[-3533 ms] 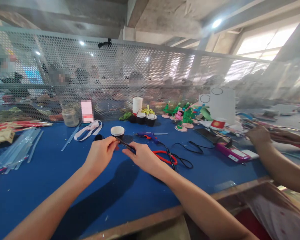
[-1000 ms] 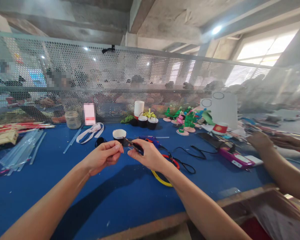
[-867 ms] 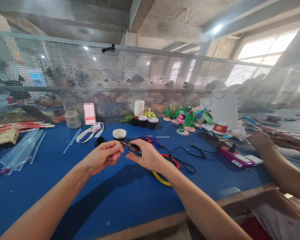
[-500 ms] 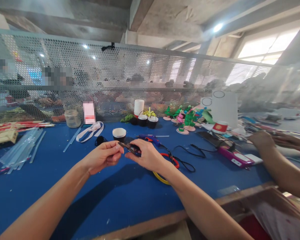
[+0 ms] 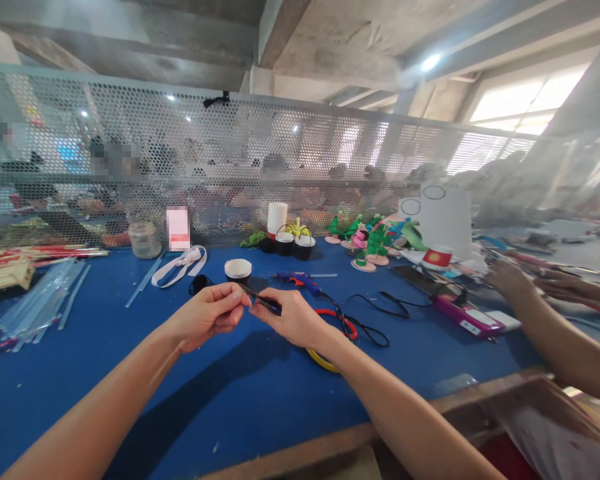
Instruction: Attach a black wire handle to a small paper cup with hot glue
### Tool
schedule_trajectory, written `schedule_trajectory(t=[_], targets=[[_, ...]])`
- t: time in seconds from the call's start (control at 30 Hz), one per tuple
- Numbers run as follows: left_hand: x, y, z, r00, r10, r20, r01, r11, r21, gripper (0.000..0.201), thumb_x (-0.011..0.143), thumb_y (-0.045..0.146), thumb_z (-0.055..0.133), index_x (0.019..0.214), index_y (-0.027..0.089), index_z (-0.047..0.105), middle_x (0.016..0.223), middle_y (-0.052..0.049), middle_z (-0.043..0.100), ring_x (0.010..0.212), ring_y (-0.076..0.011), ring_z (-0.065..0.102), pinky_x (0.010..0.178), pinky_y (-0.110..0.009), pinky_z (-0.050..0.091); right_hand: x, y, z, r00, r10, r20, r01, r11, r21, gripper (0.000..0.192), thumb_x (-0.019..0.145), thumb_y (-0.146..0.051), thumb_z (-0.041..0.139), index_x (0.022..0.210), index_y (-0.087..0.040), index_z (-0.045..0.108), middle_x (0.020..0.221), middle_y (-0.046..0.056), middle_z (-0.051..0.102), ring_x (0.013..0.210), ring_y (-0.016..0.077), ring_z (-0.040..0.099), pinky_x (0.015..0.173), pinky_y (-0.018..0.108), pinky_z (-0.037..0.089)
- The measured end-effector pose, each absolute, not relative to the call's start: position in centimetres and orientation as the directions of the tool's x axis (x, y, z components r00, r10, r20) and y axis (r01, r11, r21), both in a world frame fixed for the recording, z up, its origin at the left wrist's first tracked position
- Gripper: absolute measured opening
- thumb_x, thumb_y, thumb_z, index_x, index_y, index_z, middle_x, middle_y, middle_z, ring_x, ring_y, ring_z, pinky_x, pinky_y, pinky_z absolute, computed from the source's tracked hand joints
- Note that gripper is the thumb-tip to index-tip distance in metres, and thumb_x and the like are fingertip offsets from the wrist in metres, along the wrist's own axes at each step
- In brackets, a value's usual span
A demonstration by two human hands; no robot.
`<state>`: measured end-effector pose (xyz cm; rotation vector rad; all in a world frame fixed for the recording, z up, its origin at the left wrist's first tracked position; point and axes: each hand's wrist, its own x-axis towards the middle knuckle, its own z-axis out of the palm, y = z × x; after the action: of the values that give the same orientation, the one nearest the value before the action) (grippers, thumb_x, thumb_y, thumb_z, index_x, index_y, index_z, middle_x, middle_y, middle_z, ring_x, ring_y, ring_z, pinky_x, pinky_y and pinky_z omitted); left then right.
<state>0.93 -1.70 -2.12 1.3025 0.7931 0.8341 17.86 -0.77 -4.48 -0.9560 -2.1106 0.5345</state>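
Right hand (image 5: 294,316) grips dark pliers (image 5: 269,305); left hand (image 5: 211,316) pinches narrow, contents hidden; cup (image 5: 238,271) sits at the pliers' eleven o'clock!

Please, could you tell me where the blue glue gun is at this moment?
In the head view, the blue glue gun lies right of centre on the blue table, just beyond the right hand.
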Motion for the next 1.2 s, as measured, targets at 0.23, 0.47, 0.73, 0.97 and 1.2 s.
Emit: schedule_trajectory(t=[0.23,0.47,0.73,0.97,1.2], targets=[[1.2,-2.0,-1.4,0.372,0.927,-0.036,0.036,0.024,0.999,0.016,0.073,0.028,0.051,0.068,0.013,0.052,0.051,0.003,0.053,0.036,-0.0019,0.034,0.038,-0.017,0.023,17.7,-0.4,-4.7,-0.416,0.810,0.413,0.488,0.582,-0.650,0.032,0.075,-0.043,0.045,0.081,-0.014,0.057,0.067,0.000,0.055,0.058,0.0094,0.045,0.054,0.021,0.034],[1.7,-2.2,-1.6,0.213,0.972,0.099,0.137,-0.130,0.982,0.015,0.072,0.027,0.048,0.070,0.013,0.052,0.053,0.004,0.053,0.041,-0.0036,0.038,0.042,-0.017,0.028,17.9,-0.1,-5.2,-0.343,0.788,0.512,0.552,0.610,-0.568,0.034,0.071,-0.045,0.050,0.085,-0.015,0.055,0.075,0.003,0.057,0.065,0.0121,0.050,0.059,0.023,0.037],[1.8,-1.8,-2.1,0.184,0.961,0.208,0.289,-0.255,0.922,0.017,0.075,0.029,0.044,0.073,0.014,0.053,0.054,0.004,0.052,0.045,-0.0054,0.038,0.045,-0.018,0.031,17.8,0.1,-5.5,-0.328,0.770,0.548,0.612,0.615,-0.498,0.036,0.070,-0.046,0.051,0.088,-0.015,0.053,0.082,0.006,0.057,0.072,0.0152,0.051,0.064,0.026,0.039],[1.8,-1.8,-2.2,0.170,0.949,0.265,0.355,-0.310,0.882,0.018,0.075,0.029,0.044,0.073,0.014,0.054,0.055,0.003,0.052,0.046,-0.0064,0.037,0.045,-0.019,0.030,18.0,0.1,-5.4,-0.320,0.782,0.534,0.643,0.594,-0.484,0.036,0.070,-0.047,0.051,0.089,-0.016,0.053,0.081,0.006,0.057,0.072,0.0155,0.052,0.064,0.026,0.040],[1.9,-1.8,-2.4,0.170,0.947,0.271,0.363,-0.316,0.877,0.017,0.075,0.028,0.043,0.073,0.014,0.053,0.055,0.003,0.052,0.046,-0.0067,0.037,0.045,-0.019,0.030,17.9,0.0,-5.5,-0.322,0.789,0.523,0.662,0.583,-0.472,0.036,0.071,-0.046,0.051,0.088,-0.015,0.053,0.080,0.006,0.056,0.071,0.0155,0.051,0.063,0.026,0.039]])
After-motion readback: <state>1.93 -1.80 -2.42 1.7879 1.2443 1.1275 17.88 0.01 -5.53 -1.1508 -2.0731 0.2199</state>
